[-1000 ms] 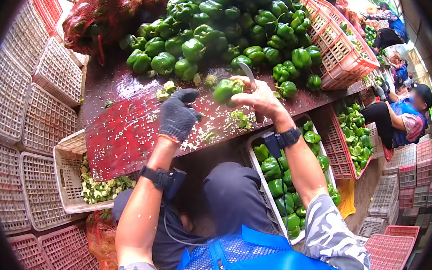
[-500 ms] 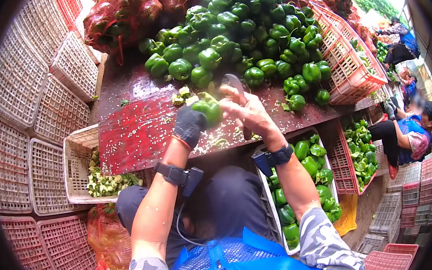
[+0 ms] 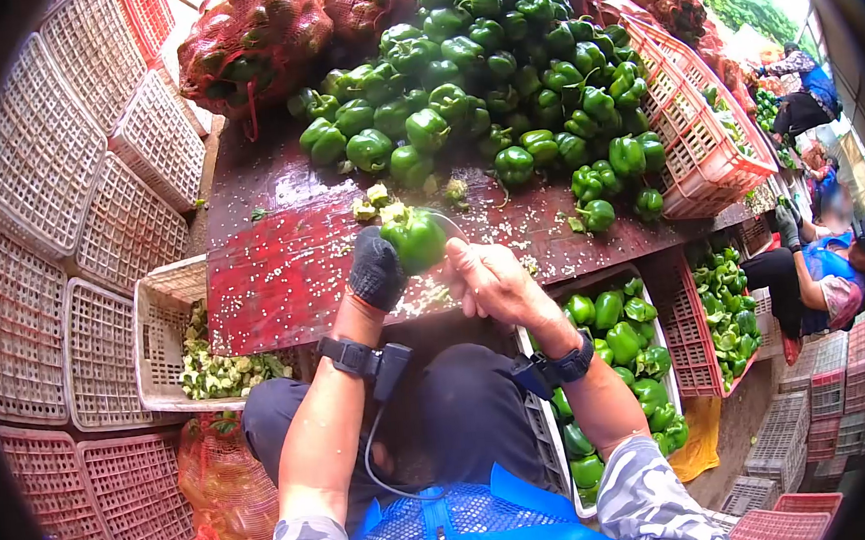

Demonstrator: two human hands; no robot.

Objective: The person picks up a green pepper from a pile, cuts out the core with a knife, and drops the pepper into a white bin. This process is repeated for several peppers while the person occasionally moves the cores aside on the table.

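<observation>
My left hand (image 3: 376, 270), in a dark glove, grips a green pepper (image 3: 418, 243) above the front edge of the red table (image 3: 282, 270). Pale, cut flesh shows at the pepper's upper left side. My bare right hand (image 3: 499, 283) is closed just right of the pepper, around a knife whose thin curved blade (image 3: 451, 224) shows by the pepper; its handle is hidden in my fingers. Behind both hands lies a large heap of green peppers (image 3: 499, 75). Cut-off pepper cores (image 3: 372, 200) rest on the table beyond my left hand.
Left of my knees, a white crate (image 3: 157, 339) holds trimmings; right, another crate (image 3: 563, 461) holds green peppers. A tilted crate (image 3: 687, 112) borders the heap. Net sacks (image 3: 256, 41) stand behind. Stacked crates (image 3: 29, 308) line the left. Co-workers (image 3: 829, 277) sit at the right.
The knife has swung down from its raised position to beside the pepper. My right fingers have closed, and my right hand has moved lower. The pepper has turned, showing its pale cut part.
</observation>
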